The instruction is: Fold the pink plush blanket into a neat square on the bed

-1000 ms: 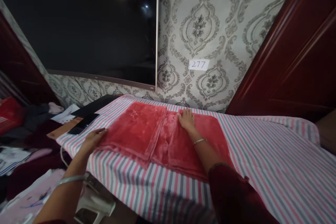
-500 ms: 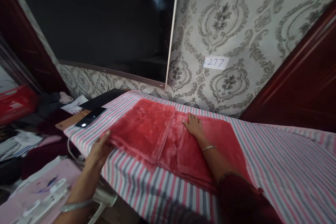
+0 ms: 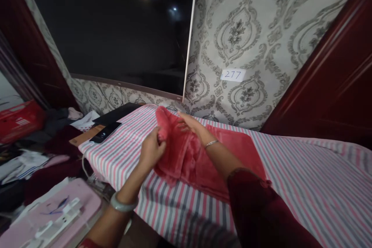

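A folded red plush cloth (image 3: 240,145) lies in layers on a striped cover (image 3: 302,174). My left hand (image 3: 152,145) is closed around its left edge, which is lifted and curled up towards the middle. Over the raised part, close to the back edge, is my right hand (image 3: 190,124), its fingers stretched out and lightly spread. Those fingertips are at the cloth's surface, but whether they press on it I cannot tell. The right half of the cloth lies flat.
A black phone (image 3: 105,132) lies at the cover's left end, beside a dark flat panel (image 3: 116,114). Lower left, a pink stool top (image 3: 90,197) carries a white power strip (image 3: 62,217). Behind hangs a large dark screen (image 3: 116,35). Clothes and a red bag (image 3: 21,120) are heaped left.
My left hand has taken the cloth's left edge up and rightward, curling it over. My right hand has left the flat right part and moved left to the raised part.
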The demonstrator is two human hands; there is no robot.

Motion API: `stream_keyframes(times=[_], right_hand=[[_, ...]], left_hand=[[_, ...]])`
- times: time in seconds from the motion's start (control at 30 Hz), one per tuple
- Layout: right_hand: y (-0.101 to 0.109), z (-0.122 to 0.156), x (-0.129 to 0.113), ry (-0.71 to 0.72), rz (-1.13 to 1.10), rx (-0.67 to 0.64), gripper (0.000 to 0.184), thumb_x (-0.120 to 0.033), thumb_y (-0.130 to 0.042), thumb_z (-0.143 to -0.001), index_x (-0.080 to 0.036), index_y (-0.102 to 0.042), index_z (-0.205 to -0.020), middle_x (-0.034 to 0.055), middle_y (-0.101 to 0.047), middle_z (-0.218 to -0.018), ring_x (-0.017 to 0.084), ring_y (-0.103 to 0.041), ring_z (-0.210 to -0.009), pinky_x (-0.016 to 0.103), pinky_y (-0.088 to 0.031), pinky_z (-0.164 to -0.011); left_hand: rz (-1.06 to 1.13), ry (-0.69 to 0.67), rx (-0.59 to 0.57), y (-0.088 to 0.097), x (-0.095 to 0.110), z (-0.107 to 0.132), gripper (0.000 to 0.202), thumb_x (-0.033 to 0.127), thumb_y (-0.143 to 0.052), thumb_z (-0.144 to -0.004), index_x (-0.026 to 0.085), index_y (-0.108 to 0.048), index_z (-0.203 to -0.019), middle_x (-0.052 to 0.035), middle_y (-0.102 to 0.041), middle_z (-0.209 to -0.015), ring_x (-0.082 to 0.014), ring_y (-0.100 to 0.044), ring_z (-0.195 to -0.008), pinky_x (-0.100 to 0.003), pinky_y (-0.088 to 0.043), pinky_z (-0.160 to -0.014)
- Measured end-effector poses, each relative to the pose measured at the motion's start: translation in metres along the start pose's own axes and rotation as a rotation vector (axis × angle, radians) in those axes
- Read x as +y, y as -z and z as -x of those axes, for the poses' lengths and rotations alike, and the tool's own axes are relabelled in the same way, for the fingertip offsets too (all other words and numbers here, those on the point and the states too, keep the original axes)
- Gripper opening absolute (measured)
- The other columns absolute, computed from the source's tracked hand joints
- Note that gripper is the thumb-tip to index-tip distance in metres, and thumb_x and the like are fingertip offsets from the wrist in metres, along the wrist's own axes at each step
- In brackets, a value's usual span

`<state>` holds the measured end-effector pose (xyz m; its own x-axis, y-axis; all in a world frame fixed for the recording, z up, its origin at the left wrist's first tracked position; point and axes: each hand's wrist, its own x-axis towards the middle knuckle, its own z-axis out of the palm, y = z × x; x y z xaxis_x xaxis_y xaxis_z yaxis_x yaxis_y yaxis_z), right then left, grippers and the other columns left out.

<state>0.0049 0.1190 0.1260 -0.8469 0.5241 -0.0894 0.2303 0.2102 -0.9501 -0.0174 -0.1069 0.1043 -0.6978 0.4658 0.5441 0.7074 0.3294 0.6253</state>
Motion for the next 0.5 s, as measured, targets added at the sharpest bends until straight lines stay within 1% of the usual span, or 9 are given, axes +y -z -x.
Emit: stream_keyframes(times=[0.07, 0.1, 0.17, 0.23, 0.27, 0.33, 0.37, 0.43, 0.5], right_hand=[[-0.012, -0.006, -0.017, 0.010, -0.053, -0.042, 0.055, -0.065, -0.054, -0.095, -0.020, -0.067, -0.125, 0.0099, -0.074, -0.108, 0.024, -0.072, -0.091, 0.041, -0.059, -0.086], [-0.017, -0.009, -0.023, 0.014, -0.048, -0.029, 0.048, -0.060, -0.061, -0.093, -0.020, -0.069, -0.119, 0.0084, -0.074, -0.103, 0.024, -0.071, -0.093, 0.042, -0.058, -0.089], [-0.023, -0.013, -0.031, 0.015, -0.004, 0.048, 0.030, -0.040, -0.073, -0.088, -0.018, -0.071, -0.107, 0.0054, -0.073, -0.094, 0.025, -0.069, -0.098, 0.042, -0.054, -0.096], [-0.021, -0.013, -0.036, 0.006, 0.007, 0.125, 0.017, -0.020, -0.075, -0.081, -0.015, -0.071, -0.097, 0.0025, -0.070, -0.085, 0.024, -0.067, -0.097, 0.042, -0.052, -0.098], [-0.016, -0.012, -0.038, 0.011, 0.000, 0.154, 0.015, -0.014, -0.074, -0.079, -0.015, -0.070, -0.094, 0.0008, -0.069, -0.081, 0.023, -0.067, -0.095, 0.041, -0.052, -0.097], [0.002, -0.004, -0.042, 0.053, -0.034, 0.197, 0.017, -0.009, -0.071, -0.077, -0.016, -0.069, -0.092, -0.0028, -0.068, -0.077, 0.020, -0.066, -0.087, 0.037, -0.054, -0.093], [0.016, 0.002, -0.044, 0.081, -0.058, 0.213, 0.018, -0.009, -0.070, -0.076, -0.017, -0.069, -0.093, -0.0040, -0.068, -0.077, 0.018, -0.066, -0.083, 0.035, -0.056, -0.091], [0.054, 0.017, -0.044, 0.131, -0.109, 0.240, 0.020, -0.012, -0.069, -0.076, -0.019, -0.068, -0.096, -0.0053, -0.070, -0.078, 0.016, -0.065, -0.076, 0.033, -0.058, -0.085], [0.101, 0.038, -0.036, 0.159, -0.163, 0.266, 0.023, -0.013, -0.069, -0.075, -0.019, -0.069, -0.097, -0.0043, -0.072, -0.078, 0.016, -0.066, -0.070, 0.034, -0.059, -0.081]], left_hand=[[-0.138, -0.170, -0.100, -0.010, 0.014, 0.011, 0.056, 0.015, -0.058, -0.073, 0.015, -0.062, -0.129, -0.0110, -0.074, -0.100, -0.0282, -0.070, -0.090, -0.039, -0.055, -0.083], [-0.180, -0.247, -0.132, -0.015, 0.019, 0.017, 0.057, 0.013, -0.057, -0.073, 0.015, -0.062, -0.130, -0.0131, -0.074, -0.106, -0.0298, -0.070, -0.096, -0.040, -0.055, -0.086], [-0.219, -0.356, -0.155, -0.023, 0.023, 0.027, 0.057, 0.011, -0.055, -0.075, 0.015, -0.061, -0.131, -0.0152, -0.073, -0.113, -0.0317, -0.069, -0.105, -0.043, -0.055, -0.092], [-0.209, -0.401, -0.132, -0.026, 0.026, 0.033, 0.055, 0.011, -0.054, -0.077, 0.014, -0.060, -0.132, -0.0159, -0.073, -0.116, -0.0324, -0.068, -0.108, -0.045, -0.055, -0.094], [-0.180, -0.416, -0.114, -0.026, 0.028, 0.034, 0.053, 0.013, -0.055, -0.079, 0.014, -0.059, -0.133, -0.0163, -0.072, -0.118, -0.0326, -0.068, -0.109, -0.046, -0.054, -0.095], [-0.061, -0.461, -0.097, -0.024, 0.036, 0.035, 0.051, 0.020, -0.057, -0.086, 0.015, -0.056, -0.136, -0.0165, -0.070, -0.124, -0.0322, -0.067, -0.113, -0.047, -0.053, -0.097], [0.025, -0.489, -0.102, -0.023, 0.041, 0.036, 0.050, 0.025, -0.059, -0.089, 0.016, -0.055, -0.138, -0.0161, -0.069, -0.128, -0.0314, -0.066, -0.115, -0.046, -0.053, -0.100], [0.213, -0.505, -0.124, -0.021, 0.052, 0.036, 0.049, 0.034, -0.059, -0.093, 0.018, -0.054, -0.140, -0.0146, -0.066, -0.135, -0.0292, -0.064, -0.119, -0.044, -0.051, -0.103], [0.381, -0.409, -0.136, -0.026, 0.060, 0.035, 0.045, 0.039, -0.057, -0.096, 0.021, -0.057, -0.137, -0.0126, -0.066, -0.135, -0.0270, -0.064, -0.119, -0.042, -0.051, -0.103]])
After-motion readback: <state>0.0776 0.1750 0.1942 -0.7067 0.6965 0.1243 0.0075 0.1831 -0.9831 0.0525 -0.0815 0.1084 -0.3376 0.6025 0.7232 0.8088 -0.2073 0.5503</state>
